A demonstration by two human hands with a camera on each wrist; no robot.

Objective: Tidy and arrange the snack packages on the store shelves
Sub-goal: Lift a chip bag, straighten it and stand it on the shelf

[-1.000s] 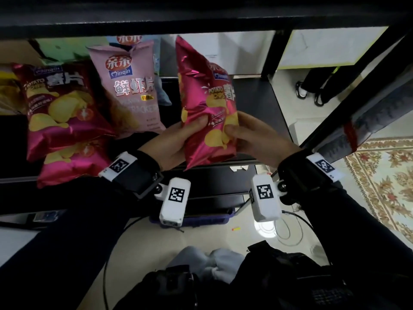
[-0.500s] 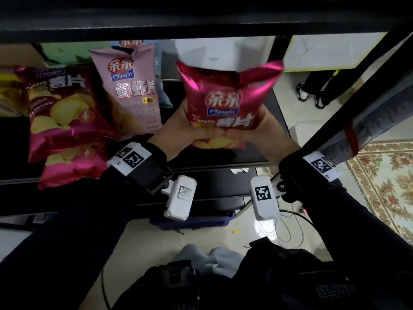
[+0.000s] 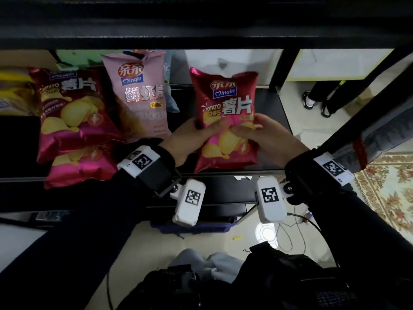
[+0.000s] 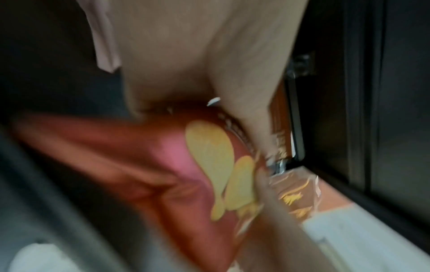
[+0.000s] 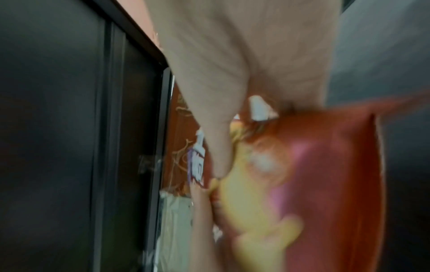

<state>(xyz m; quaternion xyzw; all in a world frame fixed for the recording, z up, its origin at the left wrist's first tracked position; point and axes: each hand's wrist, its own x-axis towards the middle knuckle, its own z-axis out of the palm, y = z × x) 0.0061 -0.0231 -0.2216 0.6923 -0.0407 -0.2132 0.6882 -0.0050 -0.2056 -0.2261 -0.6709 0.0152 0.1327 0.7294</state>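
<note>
Both hands hold one red potato chips bag [image 3: 225, 101] upright, front facing the camera, over the right part of the dark shelf [image 3: 270, 108]. Left hand [image 3: 190, 139] grips the bag's left edge around mid-height, thumb laid across the front; right hand [image 3: 266, 135] grips the right edge, thumb also on the front, the two thumbs nearly meeting in the middle. Bag's bottom edge sits at the shelf's front lip; contact with the shelf cannot be told. Both wrist views are blurred, showing only the thumb and palm against the red foil with the yellow chip print [image 4: 214, 162]. To the left on the same shelf a pink prawn cracker bag [image 3: 138, 92] stands leaning back, apart from the held bag. Further left, a second red chips bag [image 3: 71, 110] leans over a third one [image 3: 82, 164] lying low at the shelf front. A yellow bag [image 3: 13, 95] shows at the far left edge. Patterned rug [image 3: 384, 191] on the floor to the right.
</note>
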